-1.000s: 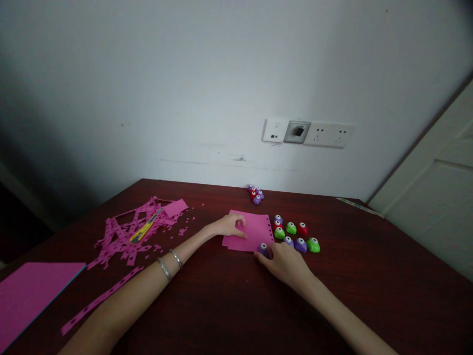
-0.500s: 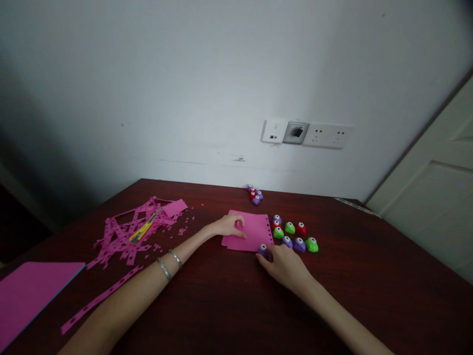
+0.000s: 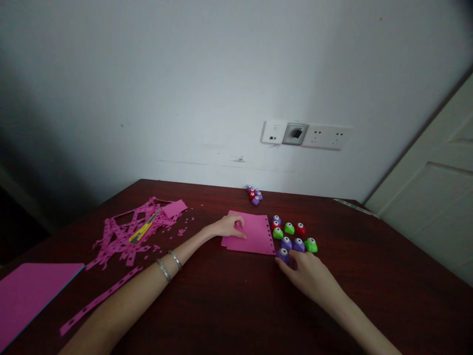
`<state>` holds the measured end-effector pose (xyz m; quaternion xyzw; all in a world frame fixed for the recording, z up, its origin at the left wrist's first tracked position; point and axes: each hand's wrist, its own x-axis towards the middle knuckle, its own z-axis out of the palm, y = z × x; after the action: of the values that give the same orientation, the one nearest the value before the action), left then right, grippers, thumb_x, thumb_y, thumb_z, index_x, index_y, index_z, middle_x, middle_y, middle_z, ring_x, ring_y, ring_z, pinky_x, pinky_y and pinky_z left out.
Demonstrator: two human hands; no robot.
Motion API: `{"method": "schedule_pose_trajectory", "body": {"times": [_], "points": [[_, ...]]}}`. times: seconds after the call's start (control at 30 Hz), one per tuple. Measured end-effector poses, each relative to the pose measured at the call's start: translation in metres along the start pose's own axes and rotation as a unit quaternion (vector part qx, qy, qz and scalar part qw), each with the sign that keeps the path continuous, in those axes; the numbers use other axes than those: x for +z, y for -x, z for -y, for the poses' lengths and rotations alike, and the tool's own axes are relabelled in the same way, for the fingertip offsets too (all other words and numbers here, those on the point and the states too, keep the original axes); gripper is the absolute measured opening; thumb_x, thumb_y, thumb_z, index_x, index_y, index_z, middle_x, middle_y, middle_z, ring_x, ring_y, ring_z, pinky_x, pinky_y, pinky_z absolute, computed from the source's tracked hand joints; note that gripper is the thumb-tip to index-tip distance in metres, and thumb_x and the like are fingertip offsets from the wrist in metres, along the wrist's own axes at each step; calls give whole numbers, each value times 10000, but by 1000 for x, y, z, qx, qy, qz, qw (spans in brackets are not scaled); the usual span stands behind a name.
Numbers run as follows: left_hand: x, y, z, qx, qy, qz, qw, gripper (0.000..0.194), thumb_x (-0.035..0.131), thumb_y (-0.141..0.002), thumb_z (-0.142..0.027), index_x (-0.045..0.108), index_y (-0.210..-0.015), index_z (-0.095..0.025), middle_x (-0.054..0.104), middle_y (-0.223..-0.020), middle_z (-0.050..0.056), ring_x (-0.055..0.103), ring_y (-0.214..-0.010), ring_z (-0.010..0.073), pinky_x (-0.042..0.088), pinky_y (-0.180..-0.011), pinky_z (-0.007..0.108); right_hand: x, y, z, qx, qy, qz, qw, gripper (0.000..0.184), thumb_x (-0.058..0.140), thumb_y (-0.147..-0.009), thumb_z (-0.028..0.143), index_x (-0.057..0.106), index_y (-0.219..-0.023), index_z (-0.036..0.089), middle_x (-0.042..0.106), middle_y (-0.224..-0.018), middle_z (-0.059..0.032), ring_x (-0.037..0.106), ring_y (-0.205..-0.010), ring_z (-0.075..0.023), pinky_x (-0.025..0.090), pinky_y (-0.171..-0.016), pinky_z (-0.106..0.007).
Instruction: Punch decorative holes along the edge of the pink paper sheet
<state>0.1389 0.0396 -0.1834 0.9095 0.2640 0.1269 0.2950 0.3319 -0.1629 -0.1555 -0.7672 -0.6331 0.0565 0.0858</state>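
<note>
My right hand (image 3: pixel 312 273) pinches a purple craft punch (image 3: pixel 283 255) with an eye-like white button, just off the lower right corner of a small pink paper stack (image 3: pixel 254 233). Dark holes run along the stack's right edge. On its left part rests my left hand (image 3: pixel 228 226), thumb and forefinger curved apart with nothing between them. More punches stand in loose rows past my right hand, among them a red punch (image 3: pixel 300 229), a green punch (image 3: pixel 311 245) and a purple punch (image 3: pixel 298 244).
Pink punched scraps (image 3: pixel 125 231) lie heaped at the left, a yellow craft knife (image 3: pixel 142 231) on top. Nearer are a long pink strip (image 3: pixel 99 299) and a large pink sheet (image 3: pixel 33 296). Several punches (image 3: pixel 254 195) cluster near the wall, which bears sockets (image 3: pixel 327 136).
My right hand has moved right with the purple punch, from the stack's lower right corner to beside it. The holed edge is now fully visible. My left hand has stayed put.
</note>
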Motion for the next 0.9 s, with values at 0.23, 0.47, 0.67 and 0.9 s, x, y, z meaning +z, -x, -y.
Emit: {"method": "schedule_pose_trajectory", "body": {"times": [0.23,0.47,0.67,0.9], "points": [[0,0,1,-4,10,10,1000,415,695,-600,-483,582,-853,-175,538,-837,15,462,-780,151,336,-669,251,-1,2,-42,50,0,10,999,379,408,-822,466,588,-656,177,627,-671,-84,625,-623,-219,352,-548,-262],[0,1,-2,-13,24,9,1000,413,702,-596,-478,574,-843,-173,532,-849,17,464,-794,151,342,-674,246,6,2,-55,64,13,26,998,385,388,-825,481,601,-704,184,644,-723,-95,641,-709,-249,376,-576,-278],[-1,3,-3,-7,17,3,1000,412,699,-600,-487,575,-841,-176,534,-846,17,466,-788,154,347,-668,247,-1,3,-54,67,47,25,996,413,402,-814,533,598,-707,186,648,-724,-103,643,-706,-272,373,-547,-291],[0,3,-3,3,-48,-23,999,451,687,-597,-529,593,-876,-186,497,-891,42,432,-911,215,348,-776,303,-9,10,-16,-2,115,-27,993,283,432,-848,394,575,-734,178,634,-705,-90,634,-659,-248,350,-509,-273]]}}
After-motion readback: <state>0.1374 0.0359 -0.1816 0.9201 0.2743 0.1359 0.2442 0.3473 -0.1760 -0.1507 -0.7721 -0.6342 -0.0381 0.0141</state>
